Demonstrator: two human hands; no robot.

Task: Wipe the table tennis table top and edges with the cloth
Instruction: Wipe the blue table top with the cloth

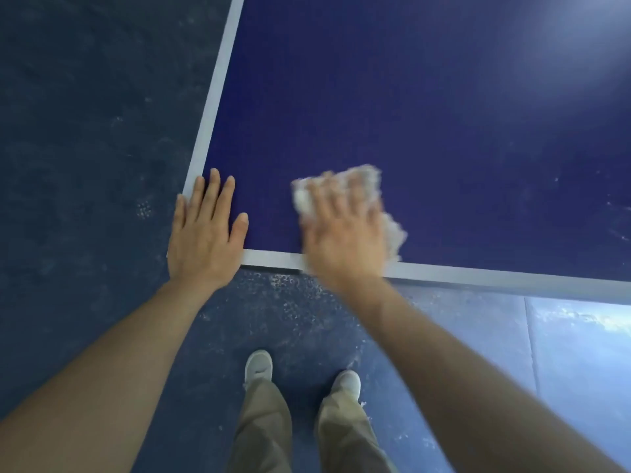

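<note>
The dark blue table tennis table (426,107) fills the upper right, bordered by white edge lines that meet at its near left corner. My left hand (205,230) lies flat on that corner with straight fingers. My right hand (345,233), blurred by motion, presses a crumpled white cloth (367,177) flat against the table top just inside the near edge line. The cloth sticks out beyond my fingertips and to the right of my palm.
A scuffed blue floor (85,165) lies left of and below the table, with white dusty marks near the table's edge. My two feet in light shoes (258,365) stand close to the near edge. A bright reflection (587,322) shows on the floor at right.
</note>
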